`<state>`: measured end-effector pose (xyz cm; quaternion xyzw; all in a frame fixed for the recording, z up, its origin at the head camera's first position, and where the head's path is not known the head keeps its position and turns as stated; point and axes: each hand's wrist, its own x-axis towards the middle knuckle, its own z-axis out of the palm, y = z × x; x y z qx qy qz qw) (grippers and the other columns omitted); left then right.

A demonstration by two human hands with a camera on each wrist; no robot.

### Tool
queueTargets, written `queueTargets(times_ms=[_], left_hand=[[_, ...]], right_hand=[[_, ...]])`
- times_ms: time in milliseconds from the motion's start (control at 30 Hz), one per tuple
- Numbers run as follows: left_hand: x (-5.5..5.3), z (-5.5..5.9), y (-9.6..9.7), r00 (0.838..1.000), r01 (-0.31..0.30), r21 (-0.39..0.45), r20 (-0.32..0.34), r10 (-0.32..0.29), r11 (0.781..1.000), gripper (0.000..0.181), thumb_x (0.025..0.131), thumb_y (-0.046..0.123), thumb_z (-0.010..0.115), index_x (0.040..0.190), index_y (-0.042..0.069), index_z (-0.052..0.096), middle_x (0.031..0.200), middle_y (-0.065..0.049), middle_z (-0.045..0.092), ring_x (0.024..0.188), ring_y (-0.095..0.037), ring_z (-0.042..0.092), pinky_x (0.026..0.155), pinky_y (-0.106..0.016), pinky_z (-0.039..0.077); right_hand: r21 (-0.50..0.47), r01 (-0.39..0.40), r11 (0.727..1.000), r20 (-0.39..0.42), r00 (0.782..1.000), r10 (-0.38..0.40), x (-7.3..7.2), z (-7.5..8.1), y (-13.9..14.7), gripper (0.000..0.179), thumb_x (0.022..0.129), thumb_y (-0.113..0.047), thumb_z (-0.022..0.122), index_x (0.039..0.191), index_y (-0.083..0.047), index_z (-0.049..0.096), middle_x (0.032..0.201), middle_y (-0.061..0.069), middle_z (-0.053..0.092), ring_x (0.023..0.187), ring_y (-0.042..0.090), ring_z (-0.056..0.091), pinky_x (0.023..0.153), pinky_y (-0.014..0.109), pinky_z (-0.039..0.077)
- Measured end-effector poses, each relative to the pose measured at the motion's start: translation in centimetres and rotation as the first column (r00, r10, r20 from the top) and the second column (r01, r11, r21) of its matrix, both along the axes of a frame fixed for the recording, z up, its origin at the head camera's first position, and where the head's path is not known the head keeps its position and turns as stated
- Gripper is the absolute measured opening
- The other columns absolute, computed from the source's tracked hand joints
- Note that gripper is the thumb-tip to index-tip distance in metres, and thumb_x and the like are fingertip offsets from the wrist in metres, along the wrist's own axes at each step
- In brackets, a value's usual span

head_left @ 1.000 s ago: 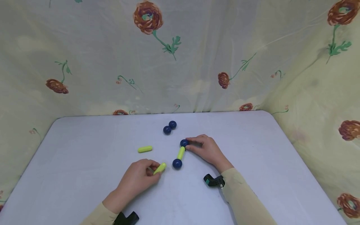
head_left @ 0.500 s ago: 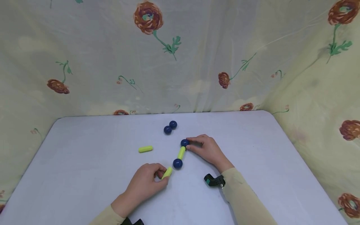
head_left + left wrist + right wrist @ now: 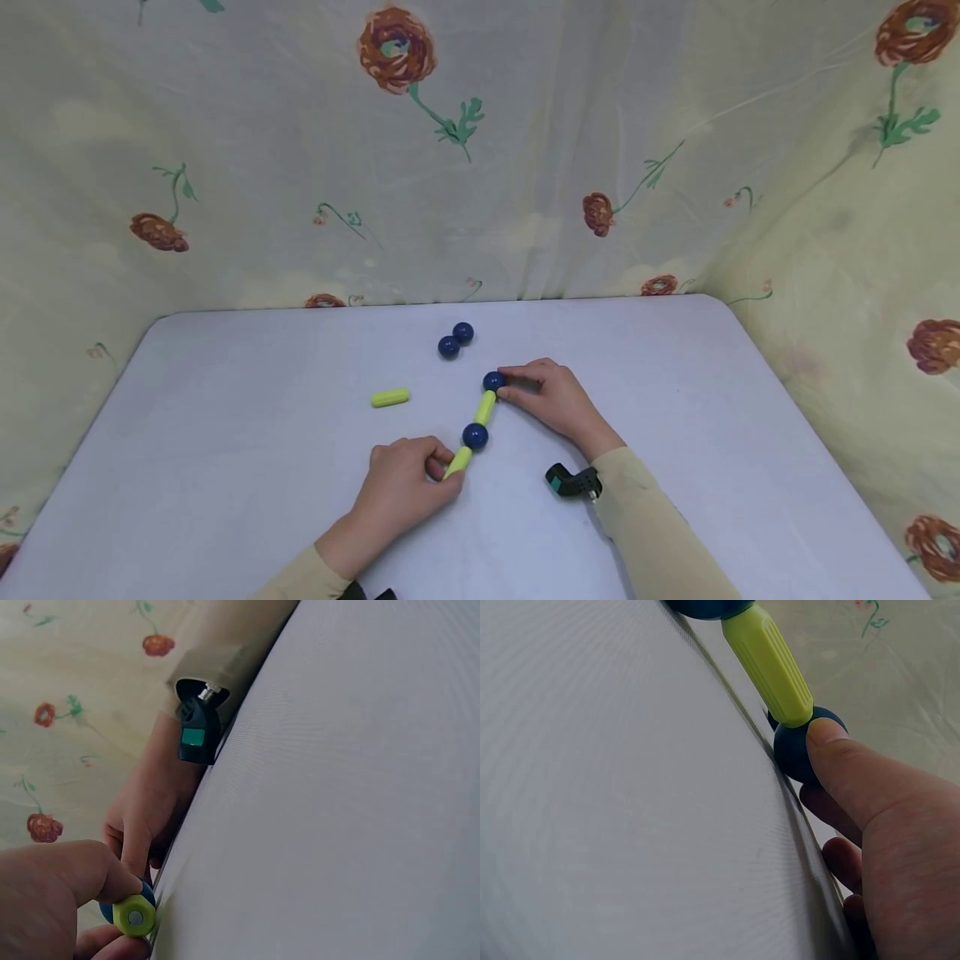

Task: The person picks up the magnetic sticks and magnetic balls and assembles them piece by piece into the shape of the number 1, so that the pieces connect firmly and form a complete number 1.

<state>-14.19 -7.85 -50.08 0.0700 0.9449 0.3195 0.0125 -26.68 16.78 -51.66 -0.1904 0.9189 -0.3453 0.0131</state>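
My left hand [image 3: 405,485] pinches a yellow-green magnetic rod [image 3: 458,462] between thumb and fingers. The rod's far end is right at a dark blue ball [image 3: 476,436]. In the left wrist view the near end of this rod [image 3: 135,916] shows a round metal disc. From that ball a second yellow-green rod [image 3: 485,407] runs up to another blue ball [image 3: 494,381], making one slanting line. My right hand [image 3: 551,398] pinches this upper ball at its right side; in the right wrist view the thumb presses on the ball [image 3: 796,754] beside the ribbed rod [image 3: 769,666].
Farther back on the white table [image 3: 247,400] two more blue balls [image 3: 455,339] lie side by side. One loose yellow-green rod [image 3: 390,397] lies left of the chain. Floral cloth [image 3: 510,142] hangs behind the table and on the right. A black wrist device [image 3: 573,481] sits at the right sleeve.
My left hand has moved right with its rod, bringing the tip from clear of the lower ball up to it. The right hand keeps its hold on the upper ball.
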Motion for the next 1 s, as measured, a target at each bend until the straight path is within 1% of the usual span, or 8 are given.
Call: queueTargets(times_ms=[200,367,467,567,667,767,867,1000], left_hand=[[-0.2,0.1,0.1,1.0,-0.013,0.003,-0.003,0.013,1.0,0.015,0.081,0.033,0.081,0.09,0.023,0.076,0.066,0.019,0.059,0.066,-0.002,0.05,0.077,-0.036,0.031],[0.0,-0.1,0.0,1.0,-0.014,0.012,-0.009,0.014,1.0,0.017,0.083,0.037,0.08,0.093,0.024,0.076,0.067,0.02,0.059,0.066,-0.001,0.05,0.079,-0.035,0.031],[0.1,-0.3,-0.1,1.0,-0.013,0.017,-0.011,0.013,1.0,0.018,0.084,0.039,0.079,0.093,0.024,0.076,0.069,0.021,0.06,0.066,-0.001,0.05,0.08,-0.034,0.032],[0.2,-0.5,-0.2,1.0,-0.018,0.017,-0.018,0.019,1.0,0.018,0.084,0.039,0.079,0.093,0.024,0.075,0.071,0.021,0.06,0.065,0.0,0.05,0.08,-0.034,0.032],[0.0,-0.7,-0.3,1.0,-0.021,0.015,-0.022,0.021,1.0,0.018,0.085,0.04,0.079,0.093,0.024,0.075,0.072,0.02,0.061,0.064,0.0,0.049,0.08,-0.035,0.033],[0.0,-0.8,-0.2,1.0,-0.017,0.016,-0.026,0.017,1.0,0.018,0.085,0.04,0.078,0.094,0.024,0.075,0.073,0.02,0.062,0.063,0.001,0.049,0.08,-0.035,0.034],[0.0,-0.9,-0.2,0.999,-0.016,0.022,-0.043,0.017,1.0,0.018,0.085,0.04,0.078,0.094,0.025,0.075,0.073,0.02,0.062,0.061,0.002,0.047,0.081,-0.035,0.034],[0.0,-0.8,-0.4,0.996,-0.013,0.019,-0.087,0.015,1.0,0.015,0.085,0.037,0.078,0.093,0.025,0.075,0.074,0.02,0.062,0.059,0.003,0.045,0.08,-0.034,0.035]], right_hand=[[0.002,-0.013,1.0,-0.006,1.0,0.013,-0.3,0.1,-0.3,0.039,0.092,-0.041,0.076,0.129,-0.03,0.072,0.12,-0.005,0.073,0.115,0.019,0.064,0.101,0.045,0.051],[-0.003,-0.024,1.0,-0.012,1.0,0.024,-0.5,-0.1,-0.2,0.04,0.092,-0.04,0.076,0.129,-0.028,0.072,0.121,-0.005,0.074,0.115,0.019,0.065,0.102,0.045,0.051],[-0.016,-0.032,0.999,-0.008,0.999,0.032,-0.4,-0.3,-0.1,0.041,0.092,-0.041,0.075,0.13,-0.027,0.071,0.123,-0.005,0.073,0.116,0.019,0.065,0.103,0.045,0.051],[-0.046,-0.031,0.998,-0.026,0.999,0.03,-0.1,-0.5,0.0,0.042,0.093,-0.043,0.074,0.131,-0.026,0.07,0.125,-0.005,0.073,0.119,0.02,0.065,0.103,0.046,0.051],[-0.096,-0.008,0.995,-0.068,0.998,0.001,0.7,-0.4,0.2,0.038,0.093,-0.042,0.075,0.127,-0.025,0.072,0.123,-0.006,0.073,0.118,0.018,0.065,0.101,0.045,0.052],[-0.13,0.001,0.992,-0.109,0.994,-0.015,2.1,-0.4,0.2,0.031,0.092,-0.037,0.076,0.121,-0.025,0.075,0.116,-0.009,0.074,0.112,0.012,0.066,0.097,0.041,0.054],[-0.133,-0.041,0.99,-0.136,0.99,0.023,3.8,-0.4,-0.1,0.028,0.092,-0.034,0.077,0.119,-0.025,0.076,0.111,-0.012,0.073,0.106,0.007,0.065,0.092,0.036,0.055],[-0.135,-0.109,0.985,-0.127,0.988,0.092,5.6,-0.2,-1.0,0.03,0.092,-0.034,0.077,0.121,-0.026,0.075,0.11,-0.015,0.073,0.105,0.004,0.065,0.092,0.033,0.055]])
